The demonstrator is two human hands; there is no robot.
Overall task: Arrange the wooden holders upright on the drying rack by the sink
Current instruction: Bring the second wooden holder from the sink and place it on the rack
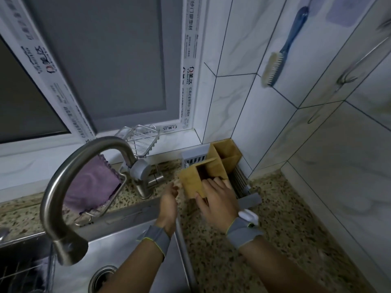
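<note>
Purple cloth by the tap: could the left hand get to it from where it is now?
Probably yes. The left hand is open and holds nothing, and the purple cloth hangs just beyond the tap, whose base it must go around.

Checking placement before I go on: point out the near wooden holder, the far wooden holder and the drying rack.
near holder (191, 182): head view, on its front left face.
far holder (229, 163): head view, on its front wall.
drying rack (249, 200): head view, on its grey front edge.

Both forearms reach forward with grey wristbands, the right hand (219, 197) curled in a grip, the left hand (169, 199) loosely open, empty.
</note>
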